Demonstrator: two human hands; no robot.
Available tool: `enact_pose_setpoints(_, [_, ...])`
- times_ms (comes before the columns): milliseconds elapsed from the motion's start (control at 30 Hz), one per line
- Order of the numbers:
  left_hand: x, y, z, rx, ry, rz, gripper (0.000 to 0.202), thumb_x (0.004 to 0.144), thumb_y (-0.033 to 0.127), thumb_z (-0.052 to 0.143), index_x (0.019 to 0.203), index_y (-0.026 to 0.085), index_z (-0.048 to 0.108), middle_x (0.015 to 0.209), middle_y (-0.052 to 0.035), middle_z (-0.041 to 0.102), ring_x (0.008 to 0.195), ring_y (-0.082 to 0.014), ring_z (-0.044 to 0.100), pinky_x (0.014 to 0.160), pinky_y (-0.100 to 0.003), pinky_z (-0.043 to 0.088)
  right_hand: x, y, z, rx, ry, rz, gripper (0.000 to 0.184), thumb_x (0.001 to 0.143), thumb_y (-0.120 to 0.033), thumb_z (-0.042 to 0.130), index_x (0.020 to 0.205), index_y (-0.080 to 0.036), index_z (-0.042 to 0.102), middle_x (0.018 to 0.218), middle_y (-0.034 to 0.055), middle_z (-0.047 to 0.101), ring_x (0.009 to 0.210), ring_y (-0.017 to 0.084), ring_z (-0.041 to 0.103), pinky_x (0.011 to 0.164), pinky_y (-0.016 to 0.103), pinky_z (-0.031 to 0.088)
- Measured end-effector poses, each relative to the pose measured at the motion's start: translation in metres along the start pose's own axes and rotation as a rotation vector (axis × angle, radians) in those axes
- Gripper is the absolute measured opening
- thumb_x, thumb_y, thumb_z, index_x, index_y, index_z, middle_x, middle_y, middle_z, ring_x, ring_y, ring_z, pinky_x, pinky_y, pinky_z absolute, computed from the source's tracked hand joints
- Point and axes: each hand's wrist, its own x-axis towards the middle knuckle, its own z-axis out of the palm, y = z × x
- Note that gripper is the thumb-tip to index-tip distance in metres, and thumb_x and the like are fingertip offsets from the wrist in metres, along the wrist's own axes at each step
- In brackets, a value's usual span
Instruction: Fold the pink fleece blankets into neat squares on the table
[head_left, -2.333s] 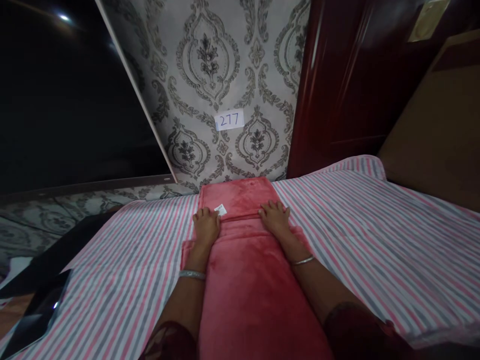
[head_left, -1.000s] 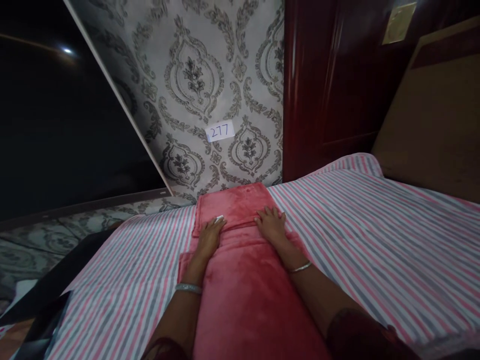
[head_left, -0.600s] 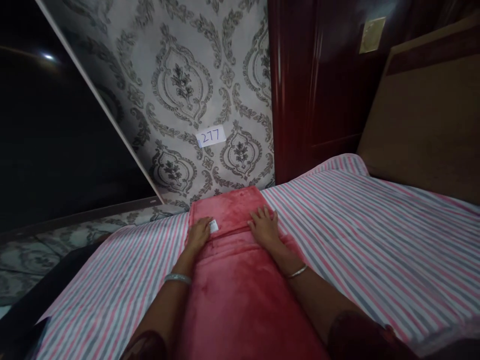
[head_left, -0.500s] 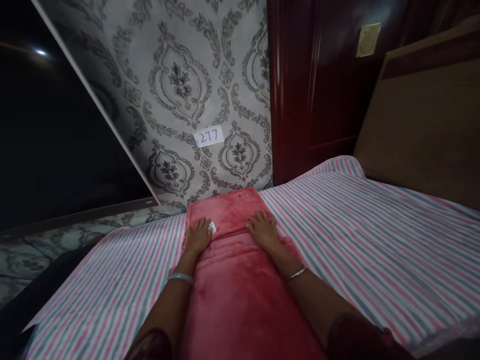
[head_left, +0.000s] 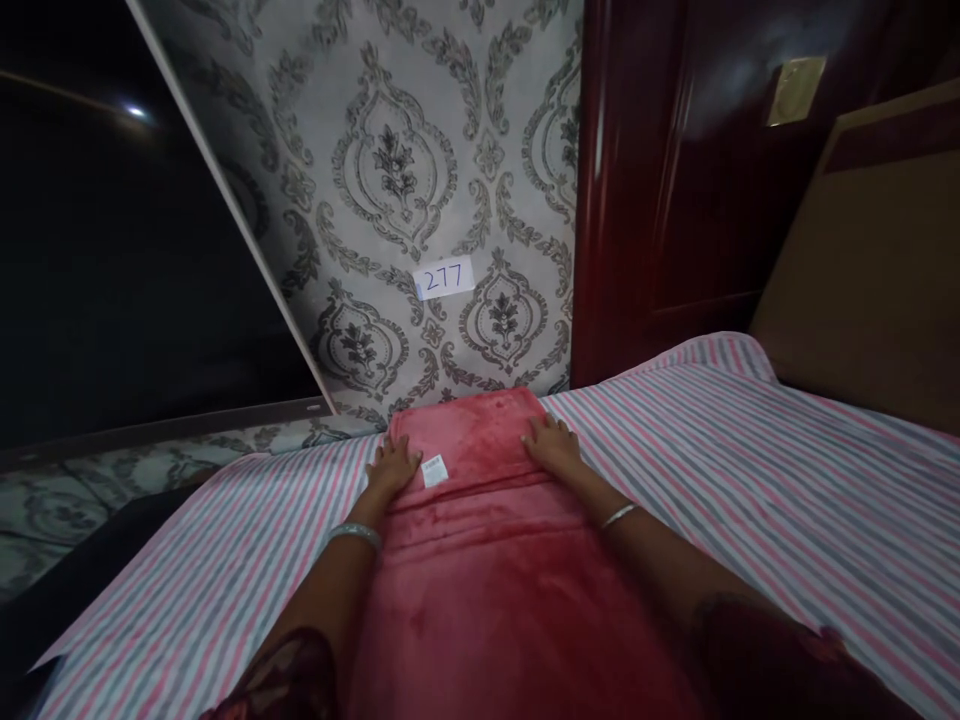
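Observation:
A long, plush red blanket (head_left: 495,590) lies in a strip running from near me toward the wall, its far end folded over into a flat panel. My left hand (head_left: 394,467) rests on the left edge of that folded panel, fingers spread. Just right of its thumb, a small white label (head_left: 434,471) shows on the fabric. On the panel's right edge lies my right hand (head_left: 553,445), palm down with fingers apart. Neither hand grasps the cloth. Both forearms reach along the sides of the blanket, each wrist with a bangle.
Beneath the blanket spreads a striped pink, grey and white sheet (head_left: 720,480). A patterned wall with a paper marked 277 (head_left: 444,277) stands at the far edge. A large dark screen (head_left: 135,250) leans at left; a cardboard box (head_left: 870,250) and dark red door (head_left: 675,180) are at right.
My hands have slid apart to the panel's side edges, uncovering more of the white label. The view has shifted slightly left.

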Motion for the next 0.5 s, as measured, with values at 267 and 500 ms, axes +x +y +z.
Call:
enact_pose_setpoints(267, [0.053, 0.007, 0.004, -0.110, 0.129, -0.276, 0.057, 0.086, 0.038, 0.049, 0.134, 0.008, 0.051, 0.128, -0.0289, 0.060, 0.119, -0.0402, 0.059, 0.090, -0.051, 0.049, 0.061, -0.011, 0.014, 0.149, 0.009, 0.164, 0.054, 0.095, -0.038, 0.041, 0.145, -0.016, 0.045, 0.128, 0.0198, 0.061, 0.121, 0.034, 0.053, 0.093, 0.045, 0.044])
enact_pose_setpoints(500, [0.063, -0.006, 0.030, -0.159, 0.209, -0.264, 0.055, 0.089, 0.049, 0.044, 0.116, 0.005, 0.063, 0.114, -0.0284, 0.068, 0.110, -0.0380, 0.065, 0.088, -0.047, 0.050, 0.084, 0.008, 0.035, 0.220, 0.085, 0.195, 0.054, 0.095, -0.040, 0.046, 0.141, -0.012, 0.049, 0.128, 0.0213, 0.061, 0.117, 0.033, 0.059, 0.092, 0.039, 0.045])
